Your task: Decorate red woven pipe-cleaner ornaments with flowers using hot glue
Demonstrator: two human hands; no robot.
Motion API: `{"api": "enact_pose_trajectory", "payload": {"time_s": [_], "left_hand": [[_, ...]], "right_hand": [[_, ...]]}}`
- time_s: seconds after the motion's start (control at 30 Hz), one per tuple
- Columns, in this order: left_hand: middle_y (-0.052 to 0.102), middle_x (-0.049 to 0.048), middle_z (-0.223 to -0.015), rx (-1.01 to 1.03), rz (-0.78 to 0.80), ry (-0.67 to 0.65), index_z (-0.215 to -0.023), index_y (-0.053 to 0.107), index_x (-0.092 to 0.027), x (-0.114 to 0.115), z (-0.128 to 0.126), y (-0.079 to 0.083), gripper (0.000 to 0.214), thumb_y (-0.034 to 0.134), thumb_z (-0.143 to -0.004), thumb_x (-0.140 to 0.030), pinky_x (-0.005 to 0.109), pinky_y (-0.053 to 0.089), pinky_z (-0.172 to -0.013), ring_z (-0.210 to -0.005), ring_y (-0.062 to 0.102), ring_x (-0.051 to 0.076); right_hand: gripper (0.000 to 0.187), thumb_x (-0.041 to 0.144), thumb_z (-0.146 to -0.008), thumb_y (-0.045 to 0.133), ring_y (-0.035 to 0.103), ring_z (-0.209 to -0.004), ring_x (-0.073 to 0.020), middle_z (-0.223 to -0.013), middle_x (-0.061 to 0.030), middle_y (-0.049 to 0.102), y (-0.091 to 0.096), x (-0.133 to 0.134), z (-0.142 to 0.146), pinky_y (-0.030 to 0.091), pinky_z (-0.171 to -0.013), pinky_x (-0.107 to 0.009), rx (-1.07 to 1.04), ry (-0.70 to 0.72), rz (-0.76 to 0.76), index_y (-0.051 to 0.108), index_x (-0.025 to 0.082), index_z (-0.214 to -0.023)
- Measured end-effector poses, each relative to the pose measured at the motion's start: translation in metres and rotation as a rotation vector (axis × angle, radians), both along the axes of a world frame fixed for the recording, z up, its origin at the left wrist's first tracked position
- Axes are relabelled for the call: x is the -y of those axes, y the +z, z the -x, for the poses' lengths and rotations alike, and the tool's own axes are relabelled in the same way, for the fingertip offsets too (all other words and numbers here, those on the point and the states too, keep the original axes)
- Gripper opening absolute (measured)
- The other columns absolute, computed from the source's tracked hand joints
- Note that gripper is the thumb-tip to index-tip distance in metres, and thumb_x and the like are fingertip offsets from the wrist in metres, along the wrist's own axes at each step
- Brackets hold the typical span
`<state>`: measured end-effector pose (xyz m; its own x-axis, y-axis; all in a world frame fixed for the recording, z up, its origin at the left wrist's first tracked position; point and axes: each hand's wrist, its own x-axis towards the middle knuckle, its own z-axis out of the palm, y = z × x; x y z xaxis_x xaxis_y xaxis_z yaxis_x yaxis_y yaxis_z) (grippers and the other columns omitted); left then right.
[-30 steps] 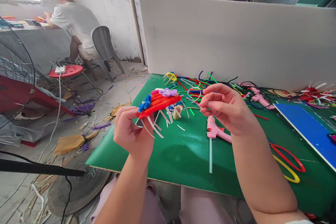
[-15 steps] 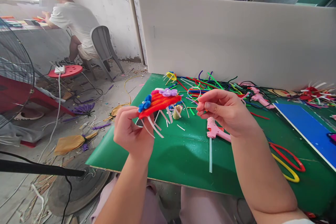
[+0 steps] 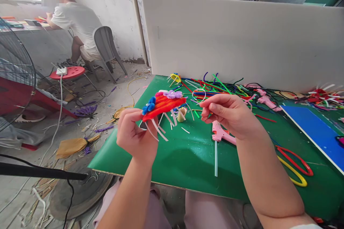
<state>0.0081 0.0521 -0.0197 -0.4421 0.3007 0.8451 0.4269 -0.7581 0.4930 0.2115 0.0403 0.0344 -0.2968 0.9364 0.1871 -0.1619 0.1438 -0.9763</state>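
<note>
My left hand (image 3: 135, 132) is closed on the left end of a red fuzzy ornament (image 3: 165, 108), held tilted above the table. The ornament carries a blue flower (image 3: 149, 106), a purple flower (image 3: 173, 94) and a pink piece beside it; white strips (image 3: 161, 134) hang from its lower edge. To its right, my right hand (image 3: 228, 114) hovers with bent, slightly parted fingers, and nothing shows between them. Below that hand, a pink glue gun (image 3: 221, 135) lies on the green table, a clear glue stick (image 3: 215, 159) jutting from it. A small beige cylinder (image 3: 182, 114) stands behind the ornament.
Pipe cleaners (image 3: 217, 87) in many colours are heaped at the back, against a white panel (image 3: 228, 39). A blue board (image 3: 317, 132) lies at the right. Left of the table are a fan (image 3: 16, 71), a red stool (image 3: 71, 71) and a seated person (image 3: 76, 25).
My right hand's fingers have loosened from a tighter pinch, the index finger now stretched further left. The left hand and the red ornament have hardly moved.
</note>
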Motion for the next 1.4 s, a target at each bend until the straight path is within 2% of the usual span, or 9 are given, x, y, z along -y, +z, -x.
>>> {"api": "enact_pose_trajectory", "payload": {"time_s": [0.17, 0.4, 0.5, 0.73, 0.97, 1.13, 1.4], "left_hand": [[0.049, -0.0016, -0.065, 0.003, 0.024, 0.019, -0.065, 0.05, -0.02, 0.0, -0.0002, 0.0006, 0.017, 0.067, -0.071, -0.021, 0.027, 0.033, -0.052, -0.06, 0.046, 0.011], [0.05, -0.0013, -0.066, 0.009, 0.03, 0.023, -0.065, 0.05, -0.02, 0.0001, -0.0004, -0.0011, 0.018, 0.067, -0.069, -0.021, 0.028, 0.035, -0.052, -0.06, 0.047, 0.012], [0.05, -0.0011, -0.066, 0.016, 0.034, 0.018, -0.066, 0.051, -0.02, 0.0, -0.0006, -0.0009, 0.016, 0.067, -0.07, -0.021, 0.028, 0.035, -0.053, -0.061, 0.047, 0.012], [0.05, -0.0015, -0.066, 0.022, -0.008, -0.011, -0.065, 0.052, -0.018, -0.0012, -0.0002, -0.0005, 0.016, 0.068, -0.067, -0.017, 0.026, 0.034, -0.052, -0.06, 0.048, 0.011], [0.051, -0.0009, -0.066, 0.022, 0.019, -0.002, -0.066, 0.053, -0.019, 0.0001, -0.0005, -0.0007, 0.015, 0.067, -0.069, -0.017, 0.027, 0.034, -0.052, -0.06, 0.048, 0.011], [0.051, -0.002, -0.066, 0.003, -0.029, -0.017, -0.065, 0.052, -0.017, -0.0016, 0.001, -0.0005, 0.017, 0.068, -0.066, -0.013, 0.024, 0.034, -0.052, -0.06, 0.048, 0.009], [0.051, -0.0022, -0.065, 0.011, -0.034, -0.012, -0.065, 0.052, -0.018, -0.0017, -0.0003, -0.001, 0.017, 0.069, -0.065, -0.015, 0.025, 0.033, -0.05, -0.058, 0.047, 0.01]], "right_hand": [[0.013, 0.017, -0.08, 0.058, 0.058, -0.055, -0.0075, -0.061, 0.0034, 0.06, 0.003, 0.0032, 0.0015, 0.051, -0.048, -0.018, 0.022, 0.008, -0.035, 0.068, 0.023, -0.088], [0.018, 0.01, -0.075, 0.05, 0.056, -0.053, -0.0087, -0.06, 0.0019, 0.058, 0.0001, 0.0013, 0.0006, 0.05, -0.047, -0.02, -0.004, 0.027, -0.046, 0.064, 0.019, -0.068], [0.016, 0.01, -0.073, 0.052, 0.058, -0.055, -0.0094, -0.061, 0.0007, 0.06, 0.0007, 0.0017, 0.0007, 0.052, -0.05, -0.021, 0.006, 0.003, -0.028, 0.065, 0.017, -0.067], [0.01, 0.018, -0.076, 0.058, 0.063, -0.061, -0.0106, -0.069, -0.0007, 0.067, 0.0044, 0.0058, 0.0007, 0.054, -0.057, -0.022, 0.022, 0.015, 0.033, 0.068, 0.018, -0.075], [0.01, 0.023, -0.078, 0.061, 0.059, -0.055, -0.0085, -0.064, 0.0006, 0.064, 0.0045, 0.005, 0.0033, 0.052, -0.053, -0.021, 0.047, 0.015, 0.036, 0.065, 0.018, -0.07], [0.013, 0.025, -0.079, 0.061, 0.06, -0.055, -0.0086, -0.062, 0.0017, 0.063, 0.0033, 0.0045, 0.0042, 0.051, -0.05, -0.019, 0.029, 0.02, 0.02, 0.063, 0.018, -0.069], [0.005, 0.023, -0.077, 0.065, 0.062, -0.056, -0.0082, -0.064, 0.0016, 0.066, 0.0014, 0.0042, 0.0034, 0.053, -0.051, -0.017, -0.025, 0.05, -0.014, 0.066, 0.02, -0.073]]}}
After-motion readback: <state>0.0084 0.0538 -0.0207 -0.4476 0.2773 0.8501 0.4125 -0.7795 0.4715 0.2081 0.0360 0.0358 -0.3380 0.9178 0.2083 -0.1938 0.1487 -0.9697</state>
